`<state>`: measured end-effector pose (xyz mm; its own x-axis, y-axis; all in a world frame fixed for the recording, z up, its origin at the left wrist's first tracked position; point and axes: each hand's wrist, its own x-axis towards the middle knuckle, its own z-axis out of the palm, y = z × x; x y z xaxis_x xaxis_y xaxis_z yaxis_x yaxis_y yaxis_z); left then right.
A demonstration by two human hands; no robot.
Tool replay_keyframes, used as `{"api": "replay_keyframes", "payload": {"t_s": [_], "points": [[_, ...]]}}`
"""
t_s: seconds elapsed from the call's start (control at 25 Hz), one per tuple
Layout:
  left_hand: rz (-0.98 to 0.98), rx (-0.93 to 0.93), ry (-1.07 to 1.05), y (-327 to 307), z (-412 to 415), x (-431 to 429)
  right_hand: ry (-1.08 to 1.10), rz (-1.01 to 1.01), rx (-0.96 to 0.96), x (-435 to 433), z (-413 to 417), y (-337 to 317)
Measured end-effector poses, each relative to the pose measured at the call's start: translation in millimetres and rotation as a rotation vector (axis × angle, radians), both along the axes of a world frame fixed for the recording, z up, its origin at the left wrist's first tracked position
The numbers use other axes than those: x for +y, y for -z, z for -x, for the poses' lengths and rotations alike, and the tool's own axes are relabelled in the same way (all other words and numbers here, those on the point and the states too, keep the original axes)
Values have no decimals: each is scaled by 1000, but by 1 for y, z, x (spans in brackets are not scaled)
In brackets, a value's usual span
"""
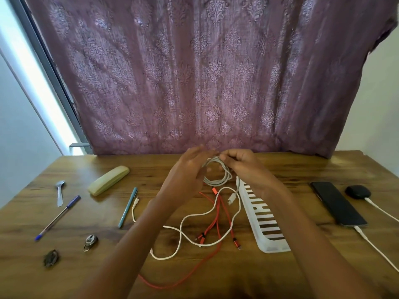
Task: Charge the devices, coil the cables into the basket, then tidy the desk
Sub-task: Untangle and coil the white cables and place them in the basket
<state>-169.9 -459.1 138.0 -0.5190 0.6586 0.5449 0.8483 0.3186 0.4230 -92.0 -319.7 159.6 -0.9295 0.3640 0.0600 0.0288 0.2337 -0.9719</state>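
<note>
Red cable [218, 214] and a loose white cable [164, 258] sprawl nearest me on the wooden worktop [151, 175]. Beyond them, my right hand [241, 162] pinches the white coil [218, 171] in its fingers, and my left hand [190, 169] lies open against it. The slotted basket [274, 248], its long axis running away from me, waits just right, under my right forearm. A purple curtain [194, 83] hangs behind.

Just one view here, worn on the person's head, looking forward and down across the wooden desk [302, 169]. It's a wide lens: the desk spans the frame side to side, and the curtain [194, 72] fills the upper half straight ahead. Both forearms come in from the bottom edge, close under the camera, left hand [190, 169] and right hand [244, 165] meeting mid-frame at a white cable [218, 171].
</note>
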Motion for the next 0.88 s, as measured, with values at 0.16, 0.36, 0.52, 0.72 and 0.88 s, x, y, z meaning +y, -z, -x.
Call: {"api": "replay_keyframes", "payload": {"t_s": [0.16, 0.36, 0.52, 0.72, 0.88], "points": [[-48, -65, 24, -6, -1, 2, -33, 6, 50, 5, -1, 2], [-109, -114, -58, -8, -6, 1, 134, -282, 215, 9, -1, 4], [-149, -236, -193, -11, -6, -3, 234, -633, 348, 16, -2, 5], [-230, -419, -226, -14, -17, -1, 210, -332, 268, 9, 1, 11], [-300, -481, -283, -16, -18, 0, 143, 315, 107, 2, 4, 8]]}}
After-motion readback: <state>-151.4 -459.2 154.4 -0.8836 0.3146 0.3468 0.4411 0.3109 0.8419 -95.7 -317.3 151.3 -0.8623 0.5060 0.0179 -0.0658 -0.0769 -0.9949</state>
